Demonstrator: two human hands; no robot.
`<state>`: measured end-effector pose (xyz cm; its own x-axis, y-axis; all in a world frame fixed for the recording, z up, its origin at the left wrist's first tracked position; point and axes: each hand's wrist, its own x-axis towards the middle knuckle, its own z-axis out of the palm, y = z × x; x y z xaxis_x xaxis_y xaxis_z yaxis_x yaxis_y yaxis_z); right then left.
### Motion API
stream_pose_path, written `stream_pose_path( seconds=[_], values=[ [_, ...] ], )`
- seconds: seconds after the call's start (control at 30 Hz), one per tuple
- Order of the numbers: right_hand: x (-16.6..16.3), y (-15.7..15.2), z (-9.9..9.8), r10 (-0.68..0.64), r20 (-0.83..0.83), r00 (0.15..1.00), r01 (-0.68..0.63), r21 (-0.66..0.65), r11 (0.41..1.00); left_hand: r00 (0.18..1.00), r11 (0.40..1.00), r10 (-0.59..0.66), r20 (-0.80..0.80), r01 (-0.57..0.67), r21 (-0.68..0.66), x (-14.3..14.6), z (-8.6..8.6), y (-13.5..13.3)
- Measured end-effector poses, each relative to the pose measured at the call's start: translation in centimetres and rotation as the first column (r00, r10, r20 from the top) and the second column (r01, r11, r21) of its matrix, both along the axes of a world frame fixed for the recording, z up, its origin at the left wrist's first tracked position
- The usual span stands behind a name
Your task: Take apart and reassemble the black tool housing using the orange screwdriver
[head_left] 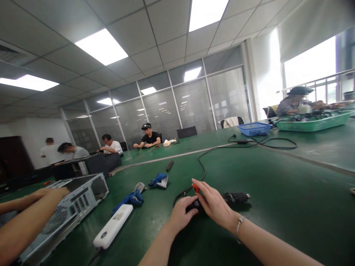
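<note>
A black corded power tool [235,198] with an orange part [195,187] lies on the green table [277,184] in front of me. My left hand [181,214] curls its fingers round the tool's rear end. My right hand [215,205], a bracelet on its wrist, lies over the tool's middle with the thumb tucked against it and the fingertips at the orange part. The tool's front end sticks out to the right of my right hand. Its black cable [203,168] runs away across the table.
Left of my hands lie a white power strip [113,226], blue-grey gloves [130,197] and an open computer case [69,207] under another person's arms [24,218]. A blue basket [254,128] and green tray [313,123] stand far right. Several people sit at the table's far side.
</note>
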<state>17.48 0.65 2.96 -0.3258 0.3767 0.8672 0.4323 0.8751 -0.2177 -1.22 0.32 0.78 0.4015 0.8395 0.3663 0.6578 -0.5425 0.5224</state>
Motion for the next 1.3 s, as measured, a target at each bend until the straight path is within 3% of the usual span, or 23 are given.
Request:
stream_pose_path(
  seconds=[0.13, 0.33, 0.57, 0.77, 0.97, 1.17, 1.3],
  values=[
    [0.1, 0.4, -0.3, -0.058, -0.013, 0.998, 0.058, 0.027, 0.998, 1.000, 1.000, 0.002, -0.022, -0.002, 0.005, 0.0, 0.0, -0.1],
    [0.2, 0.2, -0.3, -0.016, 0.011, 1.000, 0.016, 0.007, 1.000, 1.000, 1.000, -0.010, -0.013, 0.010, 0.004, 0.0, 0.0, -0.2],
    [0.2, 0.3, -0.1, -0.079, -0.012, 0.997, 0.079, 0.028, 0.997, 0.999, 1.000, -0.011, -0.032, 0.011, -0.012, 0.2, 0.3, -0.3],
    [0.2, 0.1, 0.0, 0.029, 0.009, 1.000, -0.029, -0.015, 0.999, 1.000, 1.000, 0.002, 0.008, -0.002, 0.008, -0.1, -0.4, 0.1],
    [0.4, 0.1, 0.0, -0.031, 0.028, 0.999, 0.032, -0.036, 0.999, 0.999, 0.999, 0.044, -0.015, -0.044, 0.017, -0.4, -0.6, 0.2],
    [0.5, -0.1, 0.2, 0.021, 0.031, 0.999, -0.019, -0.046, 0.999, 0.982, 0.984, 0.178, -0.058, -0.178, 0.020, -1.1, -0.7, 0.5],
    [0.5, -0.2, 0.4, -0.043, 0.033, 0.999, 0.045, -0.043, 0.998, 0.993, 0.993, 0.096, -0.071, -0.101, -0.067, -1.5, 0.2, 0.3]
  ],
)
